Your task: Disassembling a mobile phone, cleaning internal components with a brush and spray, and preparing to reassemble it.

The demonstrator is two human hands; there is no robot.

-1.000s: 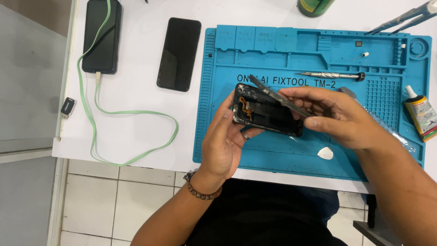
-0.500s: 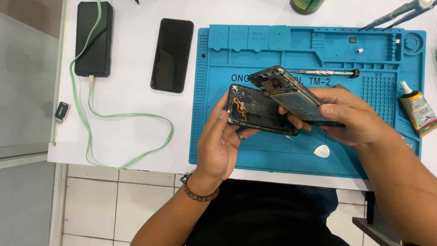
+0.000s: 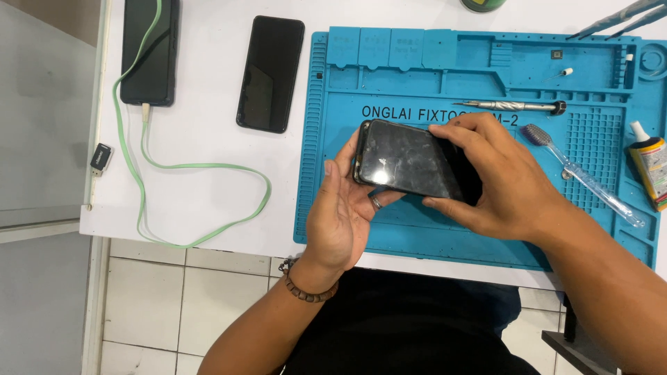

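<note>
- Your left hand (image 3: 340,215) cups the left end of a dark phone (image 3: 410,161) from below, its fingers wrapped round that end; a bead bracelet (image 3: 306,286) sits on the wrist.
- Your right hand (image 3: 500,182) clamps the phone's right end, fingers over the far edge and thumb on the near one.
- The phone is held just above the blue work mat (image 3: 445,229), glossy face up, tilted slightly, over the mat's middle.
- The mat lies on the white counter (image 3: 208,180), reaching its near edge and right side.
- On the mat right of your hands lie a clear-handled brush (image 3: 583,177) and, beyond them, a metal screwdriver (image 3: 517,106).
- The mat's far compartments hold a few tiny parts, among them a small white piece (image 3: 567,71); what they are is too small to tell.
- A glue tube (image 3: 649,163) lies at the mat's right edge.
- Toward the counter's far left lie a second dark phone (image 3: 271,73) and a third phone (image 3: 149,48) plugged into a green cable (image 3: 201,167).
</note>
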